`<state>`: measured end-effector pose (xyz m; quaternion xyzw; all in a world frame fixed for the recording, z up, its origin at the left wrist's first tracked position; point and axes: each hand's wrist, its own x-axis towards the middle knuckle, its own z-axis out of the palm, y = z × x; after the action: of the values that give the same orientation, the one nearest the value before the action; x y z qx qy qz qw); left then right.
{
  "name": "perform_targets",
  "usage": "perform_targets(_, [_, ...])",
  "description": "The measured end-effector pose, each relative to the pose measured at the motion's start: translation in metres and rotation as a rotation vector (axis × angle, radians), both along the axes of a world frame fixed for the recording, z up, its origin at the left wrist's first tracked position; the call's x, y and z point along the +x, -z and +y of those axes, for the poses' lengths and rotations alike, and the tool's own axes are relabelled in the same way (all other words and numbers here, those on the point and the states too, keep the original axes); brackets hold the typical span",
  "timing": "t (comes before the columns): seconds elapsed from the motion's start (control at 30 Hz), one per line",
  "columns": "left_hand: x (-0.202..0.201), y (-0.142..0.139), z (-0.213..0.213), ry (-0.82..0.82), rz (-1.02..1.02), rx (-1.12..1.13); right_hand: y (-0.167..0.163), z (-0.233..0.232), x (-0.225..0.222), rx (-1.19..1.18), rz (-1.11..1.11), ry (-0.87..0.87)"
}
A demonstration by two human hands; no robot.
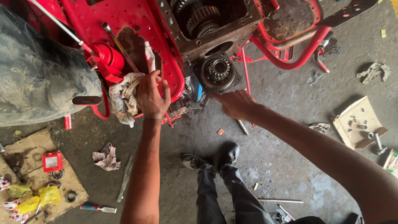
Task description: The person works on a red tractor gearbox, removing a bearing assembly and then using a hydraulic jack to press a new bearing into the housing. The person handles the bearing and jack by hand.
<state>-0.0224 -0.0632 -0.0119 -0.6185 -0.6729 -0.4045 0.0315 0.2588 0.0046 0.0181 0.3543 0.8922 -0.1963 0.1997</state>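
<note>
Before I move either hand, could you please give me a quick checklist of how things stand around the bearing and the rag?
1. Left hand on the rag: ok, it rests on the rag at the red panel.
2. Right hand clear of the bearing: ok, the forefinger points just below it, apart.
3. Bearing seated in the housing: cannot tell from this angle.
4. Wrench secure: ok, it lies on the panel above the rag.
5. Footing: not ok, a rod and scraps lie on the floor near the shoes.
</note>
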Motion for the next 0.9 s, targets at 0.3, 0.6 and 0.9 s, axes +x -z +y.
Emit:
perform_targets(0.3, [0.002,-0.002,0.002,-0.005,0.006,0.007,0.010,0.006,0.036,0.020,0.055,-0.010])
perform_targets(0.6, [0.002,-0.003,0.002,-0.007,0.018,0.014,0.049,-0.005,0.070,0.138,0.232,0.002])
perform_targets(0.9, [0.003,-0.001,0.003,-0.015,0.027,0.011,0.056,-0.052,0.005,0.013,0.107,0.583])
